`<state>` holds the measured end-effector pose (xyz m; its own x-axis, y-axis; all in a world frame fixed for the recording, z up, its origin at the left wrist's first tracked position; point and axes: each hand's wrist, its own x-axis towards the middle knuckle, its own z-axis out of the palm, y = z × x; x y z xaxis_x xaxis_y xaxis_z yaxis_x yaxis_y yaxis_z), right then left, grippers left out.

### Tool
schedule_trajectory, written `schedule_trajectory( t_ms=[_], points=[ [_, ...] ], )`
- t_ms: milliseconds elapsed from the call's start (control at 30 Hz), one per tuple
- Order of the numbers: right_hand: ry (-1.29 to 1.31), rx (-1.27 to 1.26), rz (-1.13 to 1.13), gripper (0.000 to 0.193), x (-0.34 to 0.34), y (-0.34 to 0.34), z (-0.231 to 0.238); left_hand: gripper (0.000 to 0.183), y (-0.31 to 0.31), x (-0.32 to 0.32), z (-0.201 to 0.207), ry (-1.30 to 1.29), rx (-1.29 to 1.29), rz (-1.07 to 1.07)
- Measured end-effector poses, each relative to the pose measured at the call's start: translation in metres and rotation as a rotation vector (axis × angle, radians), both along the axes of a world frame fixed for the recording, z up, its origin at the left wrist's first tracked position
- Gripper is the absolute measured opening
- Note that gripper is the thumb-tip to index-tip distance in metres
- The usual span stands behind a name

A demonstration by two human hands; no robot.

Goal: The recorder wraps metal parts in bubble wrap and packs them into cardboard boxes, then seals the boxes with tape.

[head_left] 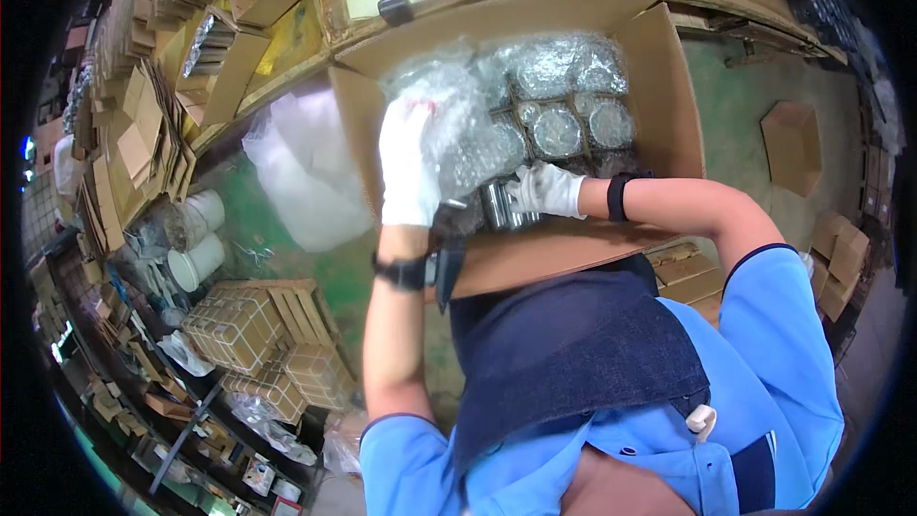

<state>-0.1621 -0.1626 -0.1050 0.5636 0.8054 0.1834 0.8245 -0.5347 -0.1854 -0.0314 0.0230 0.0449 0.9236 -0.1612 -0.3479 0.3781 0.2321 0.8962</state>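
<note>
An open cardboard box (pixel 659 86) stands in front of me, holding several shiny round metal parts (pixel 557 131) wrapped in clear plastic. My left hand (pixel 409 158), in a white glove, is at the box's left side with its fingers closed on clear bubble wrap (pixel 449 110); its fingertips are blurred and partly covered by the wrap. Also gloved, my right hand (pixel 549 191) reaches in over the near right side. Its fingers are closed around a bare, shiny metal cylinder (pixel 498 205) by the near wall of the box.
A wooden bench (pixel 334 24) with papers and cardboard trays runs behind the box. White plastic sheeting (pixel 310 172) hangs at its left. Strapped cartons (pixel 234 325) and white buckets (pixel 197 263) stand on the left floor. An open carton (pixel 791 148) lies at right.
</note>
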Motion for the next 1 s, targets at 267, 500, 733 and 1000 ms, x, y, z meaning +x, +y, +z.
schedule_trajectory(
  t_ms=[267, 500, 733, 1000],
  points=[
    [0.566, -0.476, -0.171, 0.017, 0.000, -0.012, 0.042, 0.036, 0.005, -0.038, 0.040, -0.098, 0.163, -0.044],
    [0.984, 0.311, -0.947, 0.044, 0.056, -0.043, 0.170, 0.035, 0.002, -0.054, 0.022, 0.251, -0.246, 0.061],
    [0.356, 0.149, -0.356, 0.030, 0.069, -0.035, 0.194, 0.032, -0.038, -0.071, 0.045, 0.601, -0.534, -0.105],
    [1.953, 0.958, -0.839, 0.049, 0.052, -0.045, 0.163, 0.031, -0.036, -0.085, 0.035, 0.243, -0.279, -0.320]
  ],
)
